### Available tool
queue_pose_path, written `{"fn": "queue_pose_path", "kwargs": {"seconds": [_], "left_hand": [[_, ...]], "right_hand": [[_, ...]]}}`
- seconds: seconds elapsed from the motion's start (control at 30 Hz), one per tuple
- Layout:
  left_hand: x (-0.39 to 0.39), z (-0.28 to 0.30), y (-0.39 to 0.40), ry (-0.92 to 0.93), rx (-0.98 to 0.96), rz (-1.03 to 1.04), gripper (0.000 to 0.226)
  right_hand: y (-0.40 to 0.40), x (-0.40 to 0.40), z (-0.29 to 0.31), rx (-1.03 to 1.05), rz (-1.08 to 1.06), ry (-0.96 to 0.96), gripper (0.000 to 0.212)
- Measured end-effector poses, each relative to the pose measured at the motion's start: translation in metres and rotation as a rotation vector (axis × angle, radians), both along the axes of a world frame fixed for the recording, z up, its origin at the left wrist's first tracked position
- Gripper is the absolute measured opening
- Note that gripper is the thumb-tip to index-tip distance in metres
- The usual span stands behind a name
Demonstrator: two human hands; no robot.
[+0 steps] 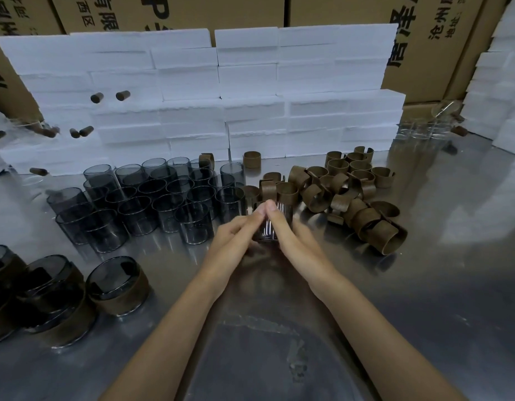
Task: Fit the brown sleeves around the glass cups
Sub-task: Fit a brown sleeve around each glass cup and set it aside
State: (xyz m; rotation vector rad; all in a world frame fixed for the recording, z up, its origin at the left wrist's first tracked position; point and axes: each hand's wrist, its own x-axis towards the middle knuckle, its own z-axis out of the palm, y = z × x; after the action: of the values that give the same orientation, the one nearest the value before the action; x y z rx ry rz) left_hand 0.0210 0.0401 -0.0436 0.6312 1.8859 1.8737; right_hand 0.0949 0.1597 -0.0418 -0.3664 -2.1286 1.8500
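My hands meet over one smoky glass cup (272,227) standing on the steel desk (424,285) straight in front of me. My left hand (236,235) curls round its left side and my right hand (291,235) curls round its right side, so the cup is gripped between them. The fingertips (265,208) of both hands come together at the rim on the far side. Whether a sleeve is already on this cup I cannot tell, since my fingers cover most of it.

Just beyond and to the left of my left hand stands a close group of bare glass cups (163,198), upright and touching one another. Beyond and to the right of my right hand lies a loose heap of brown sleeves (346,195), many open-ended and tumbled over each other, the nearest ones just behind my fingertips. Well to the left of my left forearm, near the desk edge, stand finished cups (117,285) with brown sleeves wrapped round their lower halves.

Behind everything, a wall of white foam blocks (192,82) is stacked across the back of the desk, with printed cardboard cartons (438,39) rising behind it.
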Motion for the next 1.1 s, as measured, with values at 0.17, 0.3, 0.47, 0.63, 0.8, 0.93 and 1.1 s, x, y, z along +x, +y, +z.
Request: {"fn": "queue_pose_path", "kwargs": {"seconds": [0.17, 0.3, 0.47, 0.63, 0.8, 0.93, 1.1], "left_hand": [[0.002, 0.002, 0.001, 0.026, 0.015, 0.013, 0.053], [0.0, 0.0, 0.0, -0.005, 0.128, 0.099, 0.057], [-0.007, -0.006, -0.001, -0.022, 0.153, 0.148, 0.042], [-0.01, -0.006, -0.003, -0.09, 0.16, 0.136, 0.029], [0.007, 0.005, -0.002, -0.036, -0.038, 0.025, 0.045], [0.013, 0.009, -0.002, 0.064, -0.103, -0.029, 0.028], [0.008, 0.002, 0.0, 0.101, 0.016, 0.075, 0.046]], "right_hand": [[-0.004, -0.001, -0.003, 0.068, -0.115, 0.007, 0.04], [0.0, -0.008, -0.013, 0.073, -0.164, 0.004, 0.067], [0.003, -0.009, -0.017, 0.075, -0.258, 0.055, 0.048], [-0.002, -0.005, -0.009, 0.037, -0.147, 0.097, 0.05], [-0.008, -0.001, -0.008, 0.102, -0.048, 0.058, 0.041], [-0.004, -0.001, -0.004, 0.084, -0.107, 0.046, 0.049], [-0.002, -0.004, -0.008, 0.108, -0.176, 0.045, 0.059]]}}
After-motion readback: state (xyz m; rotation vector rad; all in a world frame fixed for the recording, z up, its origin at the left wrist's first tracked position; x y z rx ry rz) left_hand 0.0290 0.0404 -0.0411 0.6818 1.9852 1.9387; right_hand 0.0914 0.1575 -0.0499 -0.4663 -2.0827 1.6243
